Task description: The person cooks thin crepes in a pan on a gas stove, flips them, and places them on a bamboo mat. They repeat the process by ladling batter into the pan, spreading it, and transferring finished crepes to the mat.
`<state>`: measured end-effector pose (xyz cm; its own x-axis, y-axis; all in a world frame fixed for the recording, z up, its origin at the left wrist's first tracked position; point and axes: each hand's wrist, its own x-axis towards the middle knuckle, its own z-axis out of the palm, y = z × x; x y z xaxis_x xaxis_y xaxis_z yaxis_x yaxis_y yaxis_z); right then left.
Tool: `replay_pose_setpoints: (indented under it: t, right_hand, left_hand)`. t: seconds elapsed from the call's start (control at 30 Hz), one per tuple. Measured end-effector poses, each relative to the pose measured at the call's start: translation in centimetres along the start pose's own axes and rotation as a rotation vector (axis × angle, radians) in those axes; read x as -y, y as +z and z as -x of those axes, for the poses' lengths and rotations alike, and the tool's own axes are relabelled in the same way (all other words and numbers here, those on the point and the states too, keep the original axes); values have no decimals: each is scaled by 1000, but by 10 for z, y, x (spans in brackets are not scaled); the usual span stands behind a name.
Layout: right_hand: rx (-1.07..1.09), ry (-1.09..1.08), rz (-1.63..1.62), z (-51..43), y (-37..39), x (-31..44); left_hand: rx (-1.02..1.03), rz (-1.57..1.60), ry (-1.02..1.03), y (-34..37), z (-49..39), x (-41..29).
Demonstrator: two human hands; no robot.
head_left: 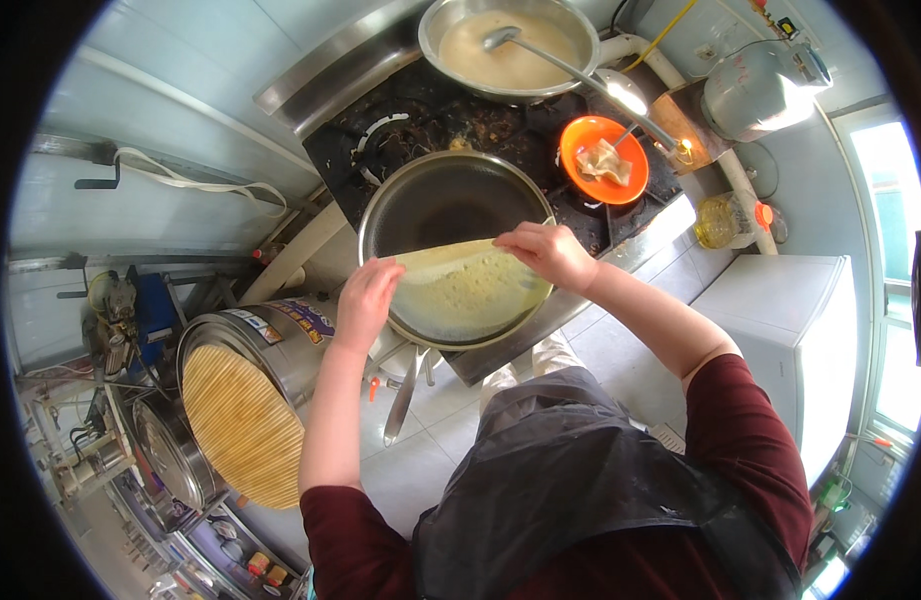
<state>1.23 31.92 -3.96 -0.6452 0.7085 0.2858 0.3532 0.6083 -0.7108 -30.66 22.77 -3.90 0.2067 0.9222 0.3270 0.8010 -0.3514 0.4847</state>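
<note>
A large round frying pan (pixel 438 187) sits at the front of the gas stove, its metal handle (pixel 404 397) pointing towards me. Inside it lies a thin, pale yellow pancake (pixel 468 292), its far edge raised and running straight across the pan. My left hand (pixel 369 300) pinches that edge at its left end. At the right end, my right hand (pixel 550 251) pinches the same edge between thumb and fingers. Beyond the raised edge the dark pan surface is bare. Part of the pancake's right side is hidden behind my right hand.
Behind the pan, a steel basin (pixel 430 45) of pale batter holds a ladle (pixel 558 60). An orange bowl (pixel 636 172) with a crumpled cloth-like piece stands on the black stove top (pixel 415 112). A ridged round board (pixel 239 427) rests on a steel drum at left; an oil jug (pixel 719 221) is at right.
</note>
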Motion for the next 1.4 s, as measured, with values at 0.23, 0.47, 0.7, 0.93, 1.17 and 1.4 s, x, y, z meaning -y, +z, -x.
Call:
replay_pose_setpoints:
  t: [0.23,0.47,0.7,0.93,1.17,1.4]
  right_hand:
    - [116,-34,-105,37,-27,60]
    - [279,259,-415,33,-76,118]
    - [376,608,-629,-41,-104,89]
    - [311,375,-558,-102,-149,87]
    - [147,-438,206,-32,-102,69]
    - [46,-146,135,64,31,18]
  left_hand:
    - [129,81,-26,-46,43,-57]
    - [515,352,-321,-127,14,-110]
    - [739,788,-626,-141,-72,-76]
    - [446,566,-367,-166,-113,-75]
    - [140,172,-35,-101,-20,-78]
    - [49,32,-87,15,74,-47]
